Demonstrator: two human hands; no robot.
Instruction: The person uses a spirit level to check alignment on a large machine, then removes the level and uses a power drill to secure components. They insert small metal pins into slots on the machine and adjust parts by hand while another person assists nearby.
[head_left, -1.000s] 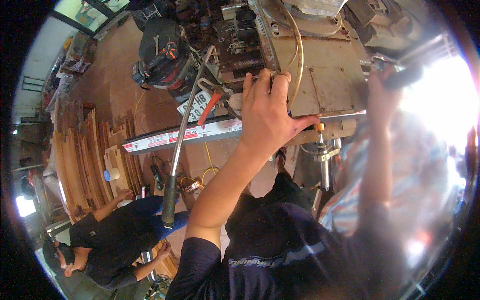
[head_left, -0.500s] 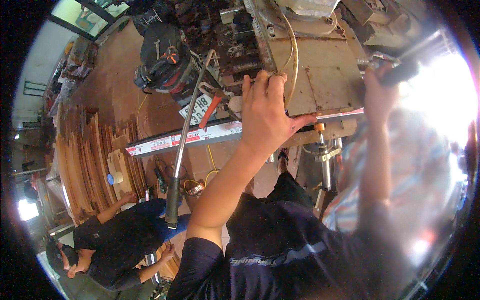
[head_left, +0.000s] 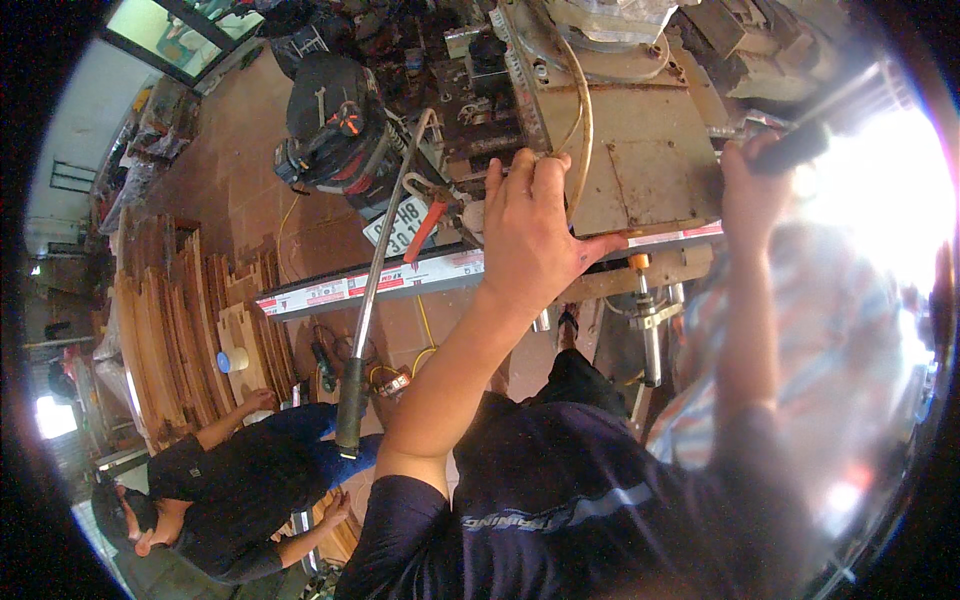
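The right hand (head_left: 752, 190) gripped a black cylindrical handle (head_left: 797, 147); whether the left hand (head_left: 533, 235) gripped anything was unclear. Behind it, along the tan metal plate (head_left: 660, 175), ran a long white-and-red-wrapped bar (head_left: 435, 272), probably stiff, slick, best held by its edges.

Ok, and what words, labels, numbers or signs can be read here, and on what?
I won't copy wording out, but it stands on these:
Motorbike license plate: dark characters on white, partly covered by the black-gripped lever.
Long profile: red and black print on white film, mostly too small.
Wearer's dark T-shirt: pale lettering, partly legible.
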